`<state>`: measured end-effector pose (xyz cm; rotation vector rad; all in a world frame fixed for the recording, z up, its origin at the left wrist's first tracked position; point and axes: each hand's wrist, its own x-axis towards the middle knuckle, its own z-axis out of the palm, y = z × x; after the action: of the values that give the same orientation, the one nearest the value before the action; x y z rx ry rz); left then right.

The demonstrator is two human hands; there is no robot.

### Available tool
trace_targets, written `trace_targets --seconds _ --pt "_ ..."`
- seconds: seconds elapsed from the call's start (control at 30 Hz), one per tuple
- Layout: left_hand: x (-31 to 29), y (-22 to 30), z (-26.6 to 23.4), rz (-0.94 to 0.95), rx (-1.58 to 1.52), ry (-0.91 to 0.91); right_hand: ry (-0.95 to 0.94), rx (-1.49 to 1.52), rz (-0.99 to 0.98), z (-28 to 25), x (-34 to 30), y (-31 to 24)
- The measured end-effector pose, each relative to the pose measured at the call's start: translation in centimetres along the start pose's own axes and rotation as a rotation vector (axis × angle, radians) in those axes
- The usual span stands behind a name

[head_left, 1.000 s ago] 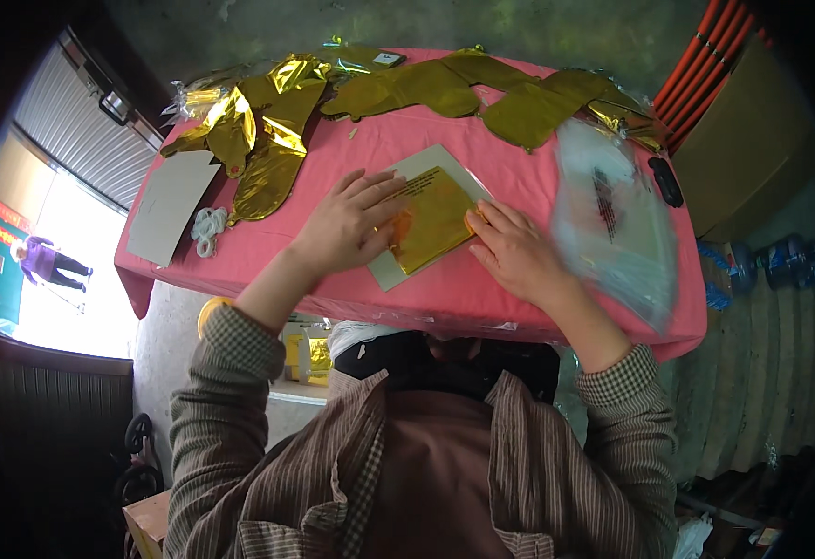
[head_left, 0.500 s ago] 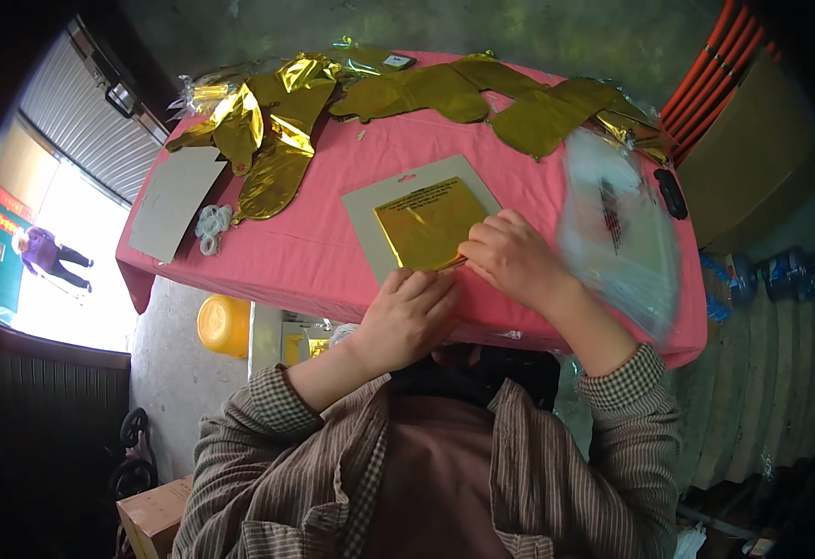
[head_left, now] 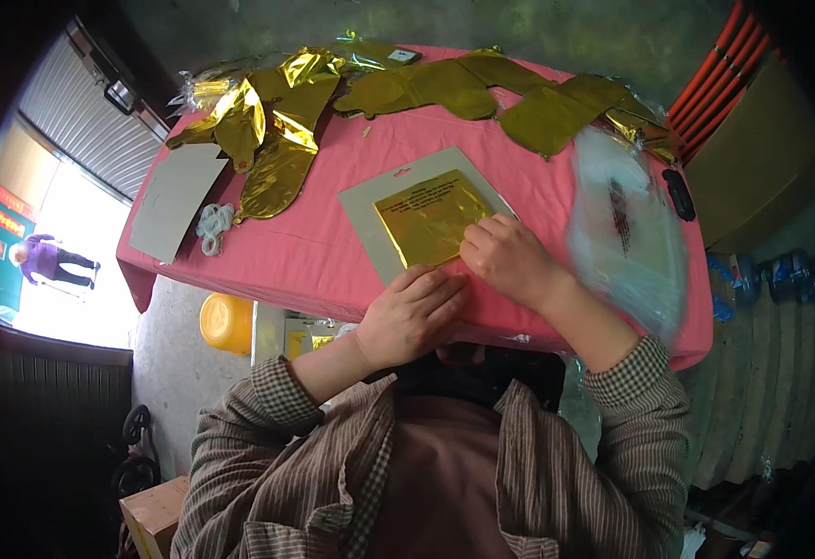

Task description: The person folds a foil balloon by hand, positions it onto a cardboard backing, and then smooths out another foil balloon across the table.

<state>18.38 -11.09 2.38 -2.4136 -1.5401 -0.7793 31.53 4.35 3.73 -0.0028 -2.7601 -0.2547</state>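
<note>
A square gold foil packet (head_left: 426, 219) with dark print on top lies on a grey hang card (head_left: 362, 212) near the middle of the table. My left hand (head_left: 417, 312) is closed on the packet's near edge, thumb hidden below. At its near right edge, my right hand (head_left: 510, 261) is curled in a pinch; what its fingertips press is mostly covered by the hand. Flat gold foil balloons (head_left: 417, 90) spread along the table's far side, with a shiny crumpled one (head_left: 277, 140) at the left.
On the pink tablecloth (head_left: 309, 252) lie clear plastic bags (head_left: 623, 233) at right, beside a black object (head_left: 678, 194). A pale card (head_left: 172, 205) and white rings (head_left: 212, 226) are at left. A yellow bucket (head_left: 226, 323) stands below. Another person (head_left: 53, 261) is outside the doorway.
My right hand has shifted slightly up against the packet's right edge, and the orange-gold strip between my hands no longer shows. The packet's near edge lies flatter. The person outside has moved.
</note>
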Motion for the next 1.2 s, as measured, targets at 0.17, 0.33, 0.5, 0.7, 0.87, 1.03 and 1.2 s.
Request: trace_targets --seconds 0.17,0.33,0.5,0.7,0.87,1.03,1.2 --pt "0.0 -0.4 0.0 0.041 -0.011 -0.006 0.038 0.025 -0.023 0.2 0.2 0.2" --pt "0.2 0.0 -0.6 0.015 -0.006 -0.017 0.060 0.065 0.019 0.0 -0.7 0.8" --pt "0.6 -0.2 -2.5 -0.068 -0.195 -0.105 0.057 0.157 0.313 -2.1 -3.3 2.9" --pt "3.9 -3.9 -1.2 -0.174 -0.127 -0.031 0.004 0.229 0.478 -2.5 -4.2 3.5" --pt "5.0 -4.9 0.6 -0.203 -0.166 -0.062 -0.067 0.179 0.567 -4.8 -4.6 5.9" --pt "4.4 -5.0 1.2 -0.215 -0.201 -0.014 -0.166 -0.027 1.015 -4.7 -9.4 12.6" --pt "4.5 -5.2 1.5 -0.214 -0.199 0.011 -0.274 -0.160 1.085 -2.9 -11.9 16.0"
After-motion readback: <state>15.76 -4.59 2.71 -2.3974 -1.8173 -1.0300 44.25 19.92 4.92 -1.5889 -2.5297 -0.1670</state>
